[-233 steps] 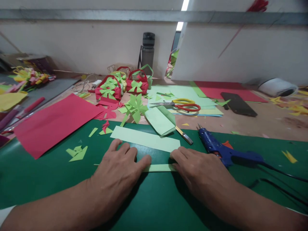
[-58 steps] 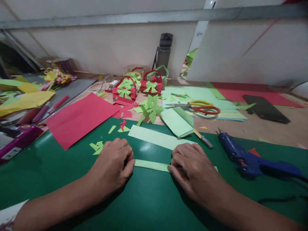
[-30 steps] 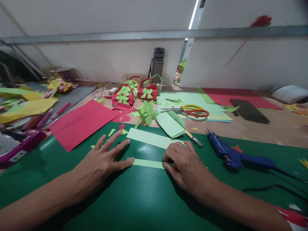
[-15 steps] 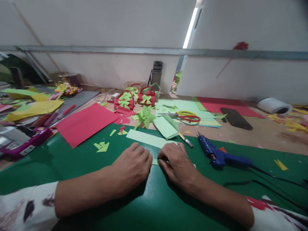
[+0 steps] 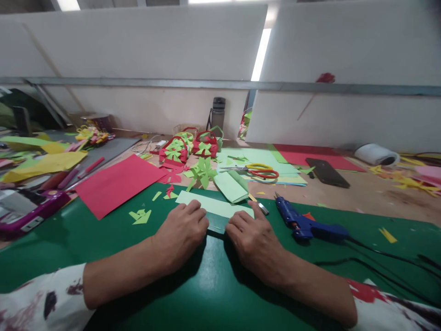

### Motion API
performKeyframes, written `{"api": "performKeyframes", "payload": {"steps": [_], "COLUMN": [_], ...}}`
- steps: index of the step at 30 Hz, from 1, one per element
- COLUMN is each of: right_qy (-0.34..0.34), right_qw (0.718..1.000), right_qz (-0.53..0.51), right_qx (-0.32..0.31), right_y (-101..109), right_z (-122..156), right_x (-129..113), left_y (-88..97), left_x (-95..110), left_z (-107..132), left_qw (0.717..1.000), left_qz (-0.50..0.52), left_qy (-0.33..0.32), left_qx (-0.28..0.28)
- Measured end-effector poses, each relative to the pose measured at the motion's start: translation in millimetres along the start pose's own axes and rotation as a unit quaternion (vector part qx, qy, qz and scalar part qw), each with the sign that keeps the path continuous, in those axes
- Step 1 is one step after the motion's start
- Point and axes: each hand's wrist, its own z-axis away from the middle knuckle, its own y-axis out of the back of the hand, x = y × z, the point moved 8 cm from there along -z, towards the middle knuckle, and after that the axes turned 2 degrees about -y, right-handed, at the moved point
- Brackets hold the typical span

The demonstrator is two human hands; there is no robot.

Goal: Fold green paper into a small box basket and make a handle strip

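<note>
My left hand (image 5: pixel 184 230) is closed, fingers curled, on the left end of a narrow light green paper strip (image 5: pixel 217 227). My right hand (image 5: pixel 253 234) pinches the strip's other end. Only a thin line of it shows between the hands, with a dark shadow below; the fingers hide the rest. Just beyond lies a wider pale green paper strip (image 5: pixel 210 203), flat on the green mat (image 5: pixel 210 289). A folded pale green paper (image 5: pixel 231 186) and a cutter knife (image 5: pixel 262 208) lie behind the right hand.
A blue glue gun (image 5: pixel 303 223) with its cord lies to the right. Scissors (image 5: pixel 257 171) rest on green sheets. Red paper (image 5: pixel 120 184), a green paper flower (image 5: pixel 202 172) and small red baskets (image 5: pixel 174 151) are farther back. A phone (image 5: pixel 327 172) lies back right.
Between my hands, the strip's pale green face showed before; now only a thin edge line and a shadow show. My hands stay close together, and the view has tilted up slightly.
</note>
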Motion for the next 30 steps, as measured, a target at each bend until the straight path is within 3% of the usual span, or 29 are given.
{"api": "performKeyframes", "payload": {"steps": [10,16,24,30], "right_qy": [-0.009,0.000,0.029,0.030], "right_qw": [0.998,0.997,0.993,0.991], "right_qz": [0.027,0.034,0.033,0.054], "right_qx": [0.051,0.076,0.108,0.117], "right_y": [21,27,42,48], "right_z": [-4,-3,-5,-1], "right_x": [6,5,0,2], "left_y": [5.3,7.1,23.5,28.6], "left_x": [11,10,17,-2], "left_z": [-26,-20,-15,-6], "left_qw": [0.995,0.988,0.964,0.946], "left_qz": [0.082,0.093,0.138,0.151], "left_qy": [0.008,-0.006,-0.074,-0.075], "left_qx": [0.053,0.127,0.215,0.278]}}
